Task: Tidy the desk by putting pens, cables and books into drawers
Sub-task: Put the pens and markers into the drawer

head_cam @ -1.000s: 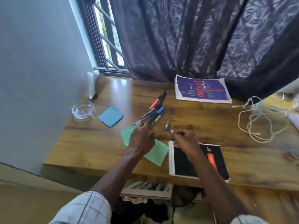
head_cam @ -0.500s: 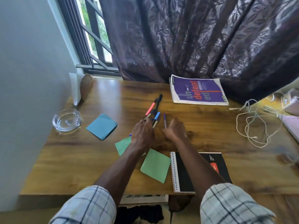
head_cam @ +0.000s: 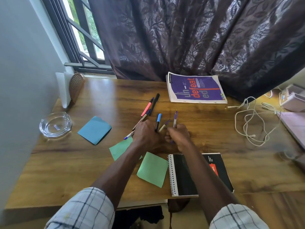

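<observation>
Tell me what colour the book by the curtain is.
The book is purple with orange and pale lettering, clear in the head view.

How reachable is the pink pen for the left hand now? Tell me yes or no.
Probably yes: the pink pen lies uncovered on the desk just beyond the left hand, nothing tall between.

A single head-worn camera looks forward and down, close over the desk (head_cam: 206,129).
</observation>
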